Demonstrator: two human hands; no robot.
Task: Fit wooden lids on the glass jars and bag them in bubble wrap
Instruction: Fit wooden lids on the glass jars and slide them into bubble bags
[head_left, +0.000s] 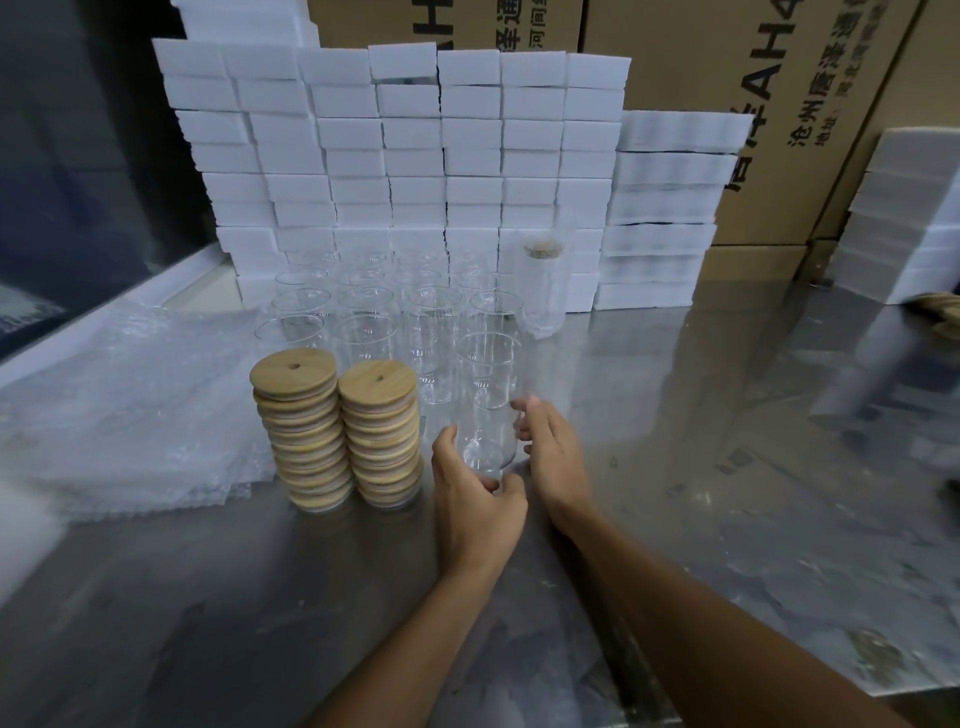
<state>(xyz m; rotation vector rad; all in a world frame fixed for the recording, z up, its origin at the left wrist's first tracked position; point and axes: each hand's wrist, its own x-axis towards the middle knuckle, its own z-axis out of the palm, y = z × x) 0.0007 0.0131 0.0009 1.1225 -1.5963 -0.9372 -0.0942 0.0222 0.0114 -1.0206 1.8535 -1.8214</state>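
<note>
Two hands (480, 486) around jar (488, 405)

The scene is dim and evenly lit, with a cool grey cast and no hard shadows. The brushed stainless-steel tabletop (675, 467) carries soft, smeared reflections of the stacked white foam blocks (395, 150) and brown cardboard cartons (675, 62) behind it. The foam blocks are the brightest area and nearly lose their surface detail. The clear glass jars (431, 332) show only faint rim highlights. Wide-angle distortion bends straight lines near the edges; the far right edge and the lower left corner are blurred.
</note>
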